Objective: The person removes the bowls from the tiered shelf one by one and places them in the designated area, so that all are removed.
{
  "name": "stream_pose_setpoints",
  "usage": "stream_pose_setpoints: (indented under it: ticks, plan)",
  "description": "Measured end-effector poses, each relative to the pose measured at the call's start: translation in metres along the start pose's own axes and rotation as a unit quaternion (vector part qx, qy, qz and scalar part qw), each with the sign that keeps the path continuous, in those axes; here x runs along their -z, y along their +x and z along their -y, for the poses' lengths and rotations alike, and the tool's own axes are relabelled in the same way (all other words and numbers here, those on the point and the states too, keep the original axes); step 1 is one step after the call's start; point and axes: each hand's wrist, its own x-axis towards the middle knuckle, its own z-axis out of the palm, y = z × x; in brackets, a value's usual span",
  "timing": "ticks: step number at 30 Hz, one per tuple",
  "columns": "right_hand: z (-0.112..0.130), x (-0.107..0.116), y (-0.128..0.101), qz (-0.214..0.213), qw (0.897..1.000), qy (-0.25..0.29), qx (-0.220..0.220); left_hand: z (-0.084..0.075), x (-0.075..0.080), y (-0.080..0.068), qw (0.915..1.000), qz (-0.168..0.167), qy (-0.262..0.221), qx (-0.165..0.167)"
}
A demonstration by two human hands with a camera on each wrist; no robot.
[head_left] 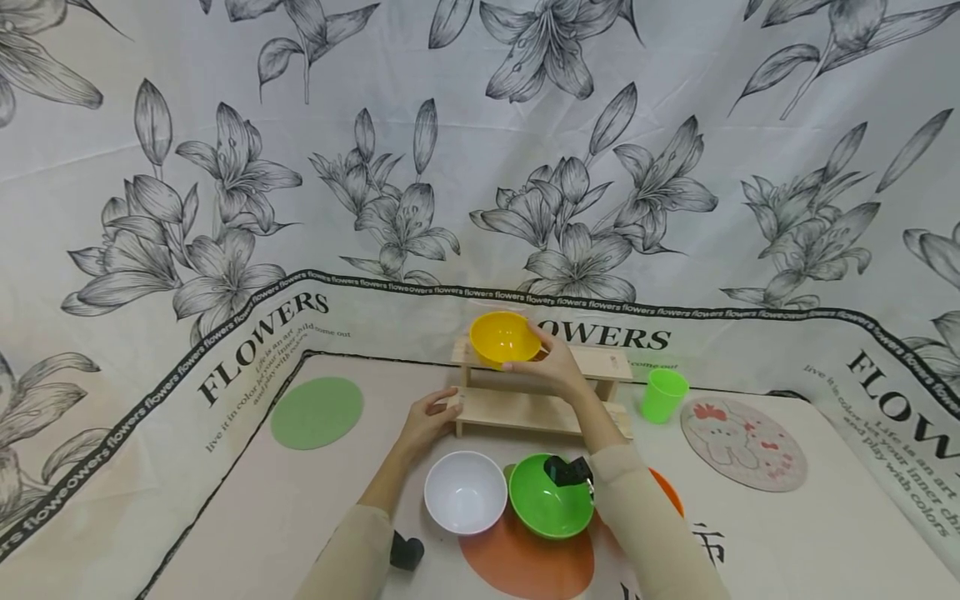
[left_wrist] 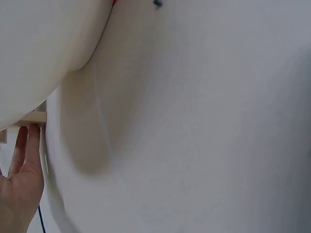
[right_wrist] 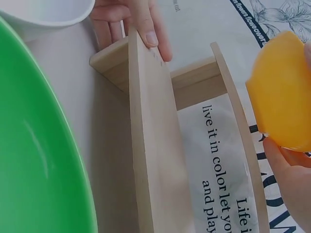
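Note:
My right hand (head_left: 557, 367) holds a yellow bowl (head_left: 497, 337) by its right side, above the upper board of a two-tier wooden shelf (head_left: 525, 410). From the right wrist view, the yellow bowl (right_wrist: 282, 92) appears beside the top board, fingers at its rim. My left hand (head_left: 426, 423) grips the left end of the lower board, its thumb over the wood in the right wrist view. Part of the left hand (left_wrist: 25, 179) shows at the edge of the left wrist view, fingertips against the wood. In front of the shelf stand a white bowl (head_left: 465, 493) and a green bowl (head_left: 551, 504).
An orange bowl (head_left: 666, 492) is partly hidden behind my right sleeve. Right of the shelf stands a light green cup (head_left: 665, 396), near a round pink patterned mat (head_left: 744, 443). A green round mat (head_left: 317, 412) lies left, an orange mat (head_left: 528, 562) in front. Flowered cloth (head_left: 465, 208) hangs behind.

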Motion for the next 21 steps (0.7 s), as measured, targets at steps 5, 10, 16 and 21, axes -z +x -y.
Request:
stream_pose_setpoints:
  ticks: [5, 10, 16, 21]
  plan:
    - [0.002, 0.001, -0.008, 0.002, 1.000, 0.018, 0.003, 0.001, 0.000, 0.000, 1.0000, 0.000, -0.009, -0.002]
    - [0.003, 0.005, -0.015, 0.004, 1.000, 0.017, 0.010, 0.000, -0.001, 0.001, 0.9999, 0.000, -0.012, -0.003]
    - [0.002, 0.012, -0.024, 0.014, 0.999, 0.026, 0.027, 0.001, -0.001, 0.001, 0.9999, 0.002, -0.017, -0.001]
    - [0.001, 0.016, -0.033, 0.028, 0.999, 0.021, 0.019, -0.001, -0.001, 0.000, 0.9998, 0.002, -0.018, -0.002]
